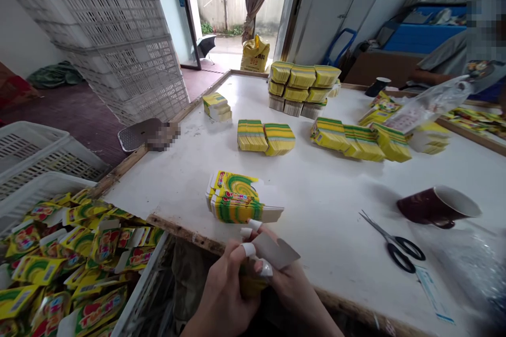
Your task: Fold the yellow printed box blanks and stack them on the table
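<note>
My left hand (224, 288) and my right hand (290, 285) come together at the table's near edge, with white coverings on several fingertips. Between them is a small yellow cardboard carton (253, 283), mostly hidden by my fingers. Its plain grey flap (278, 253) sticks out by my right hand. Both hands are closed around this carton. Just beyond my fingertips lies a small pile of flat yellow-and-green cartons (237, 197) with a swirl print.
A white crate (148, 260) full of yellow packets stands at lower left. Black-handled scissors (395, 246) and a dark mug (432, 206) lie at right. Carton bundles (302, 84) are stacked farther back. A person's arm (435, 68) shows at far right.
</note>
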The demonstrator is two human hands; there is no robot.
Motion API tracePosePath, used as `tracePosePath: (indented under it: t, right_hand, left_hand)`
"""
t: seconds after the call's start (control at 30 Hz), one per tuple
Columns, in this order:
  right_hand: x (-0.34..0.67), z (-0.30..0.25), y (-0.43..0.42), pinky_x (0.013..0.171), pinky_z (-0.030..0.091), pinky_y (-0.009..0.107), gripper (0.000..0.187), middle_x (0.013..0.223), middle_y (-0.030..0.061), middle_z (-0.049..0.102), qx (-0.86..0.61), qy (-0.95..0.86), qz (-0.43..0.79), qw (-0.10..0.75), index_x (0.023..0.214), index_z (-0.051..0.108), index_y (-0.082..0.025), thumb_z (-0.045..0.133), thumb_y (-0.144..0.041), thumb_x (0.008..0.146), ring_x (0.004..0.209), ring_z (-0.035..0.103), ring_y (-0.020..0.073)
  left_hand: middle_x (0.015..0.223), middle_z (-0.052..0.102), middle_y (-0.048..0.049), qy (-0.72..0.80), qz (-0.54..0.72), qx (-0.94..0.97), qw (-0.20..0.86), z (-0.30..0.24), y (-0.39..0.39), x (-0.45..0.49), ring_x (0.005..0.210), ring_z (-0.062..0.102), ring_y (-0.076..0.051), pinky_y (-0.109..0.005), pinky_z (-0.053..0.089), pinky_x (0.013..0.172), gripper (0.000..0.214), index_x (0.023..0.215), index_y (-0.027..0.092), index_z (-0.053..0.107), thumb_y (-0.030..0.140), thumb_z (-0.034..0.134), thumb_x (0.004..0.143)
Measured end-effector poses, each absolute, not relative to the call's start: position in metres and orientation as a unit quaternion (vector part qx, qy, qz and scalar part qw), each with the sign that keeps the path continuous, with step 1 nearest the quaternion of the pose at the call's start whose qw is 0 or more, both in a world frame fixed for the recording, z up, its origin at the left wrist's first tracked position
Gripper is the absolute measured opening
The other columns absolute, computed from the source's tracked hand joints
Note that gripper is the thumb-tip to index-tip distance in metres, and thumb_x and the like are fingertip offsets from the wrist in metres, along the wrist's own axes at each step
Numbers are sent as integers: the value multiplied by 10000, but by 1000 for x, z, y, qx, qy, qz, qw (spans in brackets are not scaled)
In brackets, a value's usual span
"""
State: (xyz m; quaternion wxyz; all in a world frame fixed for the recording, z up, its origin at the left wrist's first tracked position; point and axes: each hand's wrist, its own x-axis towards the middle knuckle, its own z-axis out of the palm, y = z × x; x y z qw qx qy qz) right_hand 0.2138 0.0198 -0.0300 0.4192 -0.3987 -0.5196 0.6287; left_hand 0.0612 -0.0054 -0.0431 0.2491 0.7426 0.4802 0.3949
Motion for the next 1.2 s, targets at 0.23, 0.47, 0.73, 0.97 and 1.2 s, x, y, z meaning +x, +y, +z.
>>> tracePosePath:
  t: [0.23, 0.47, 0.73, 0.97, 1.2]
  right_hand:
    - [216, -34, 15, 1072, 438, 321, 485, 1540, 115, 416, -342, -785, 378, 353, 1386, 535, -304, 455, -100, 954, 1381, 461, 234]
    - [227, -45, 22, 945, 542, 332, 575, 1466, 192, 505, -369, -814, 305, 329, 1350, 563, -233, 487, -16, 823, 1242, 608, 269]
    - [245, -9, 26, 834, 578, 293, 339, 1261, 71, 659, -348, -823, 366, 258, 1020, 708, -283, 624, -72, 770, 1000, 715, 229]
    - [220, -26, 20, 982, 511, 406, 486, 1377, 155, 540, -387, -742, 396, 379, 1256, 562, -224, 702, -306, 798, 1234, 571, 311]
    - [224, -12, 63, 894, 530, 402, 332, 1120, 119, 680, -473, -706, 270, 453, 1214, 556, -210, 602, -300, 898, 1014, 646, 267]
  left_hand:
    - [1112, 638, -142, 551, 359, 685, 313, -50, -1, 61, 902, 707, -273, -398, 590, 727, 511, 1253, 218, 321, 243, 589, 819]
    - [1113, 679, -103, 581, 376, 673, 259, -52, -1, 46, 1033, 667, -319, -452, 558, 878, 577, 1169, 236, 551, 166, 737, 628]
    - [1002, 741, -64, 551, 351, 700, 287, -34, 0, 38, 880, 723, -275, -330, 583, 772, 660, 1192, 246, 570, 263, 825, 584]
    - [1050, 741, -74, 538, 441, 636, 332, -33, -1, 37, 957, 709, -291, -362, 577, 843, 621, 1171, 257, 623, 231, 837, 589]
    - [1183, 691, -70, 408, 822, 154, 366, -2, 14, 13, 1097, 645, -264, -310, 593, 843, 910, 1158, 215, 651, 900, 547, 568]
